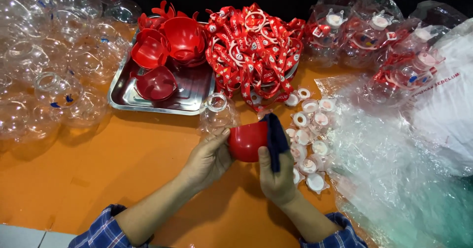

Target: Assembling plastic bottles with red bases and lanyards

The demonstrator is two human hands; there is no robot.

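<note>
Red half-shell (245, 140) is held up over the middle of the orange tabletop (123, 164), slightly toward the near edge. It is gripped from its left by the left hand (207, 160), fingers curled around the rim and outer wall. Right hand (277, 179) is closed on a dark blue cloth (276, 138), which is pressed against the shell's right side; thumb is pointed up along the cloth.

A clear plastic half-dome (217, 111) with a ring neck is lying just beyond the shell, near the front edge of the steel tray (148, 101). More red half-shells (170, 46) are stacked in the tray, toward the far edge of the tabletop. A heap of red printed straps (253, 46) is piled over the tray's right end, at the far edge centre.

White round caps (308, 139) are scattered just right of the hands, several lying open side up. Clear domes (49, 60) are heaped along the left edge up to the far left corner. Bagged finished pieces (374, 36) are stacked at the far right corner. Crumpled clear plastic sheeting (394, 164) is spread along the right edge down to the near right corner.

Blue plaid sleeves (106, 230) are seen at the near edge.
</note>
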